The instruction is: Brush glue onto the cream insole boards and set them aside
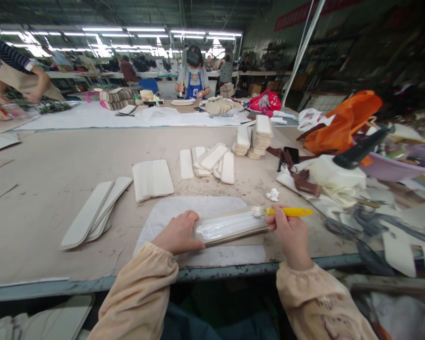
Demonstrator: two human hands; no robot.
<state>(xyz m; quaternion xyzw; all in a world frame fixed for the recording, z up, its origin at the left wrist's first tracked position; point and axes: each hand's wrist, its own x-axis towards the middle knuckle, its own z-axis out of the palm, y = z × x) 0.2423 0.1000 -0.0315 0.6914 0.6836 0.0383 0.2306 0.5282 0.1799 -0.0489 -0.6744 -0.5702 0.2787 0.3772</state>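
In front of me a stack of long pale board strips (230,228) lies on a white sheet (219,255). Wet white glue streaks the top strip. My left hand (180,232) grips the left end of the stack, thumb on the near side and fingers over the far side. Between the fingers of my right hand (289,233) is a yellow-handled brush (293,212), its glue-covered bristles resting at the right end of the top strip. A crumpled white scrap (272,194) sits just beyond the brush.
Fanned long strips (92,215) lie left, beside a squarish stack of boards (153,180). Shorter strips (212,158) and taller piles (262,134) stand farther back. A white bottle with a black nozzle (340,174), scissors and an orange bag (343,123) crowd the right. A co-worker (194,80) sits opposite.
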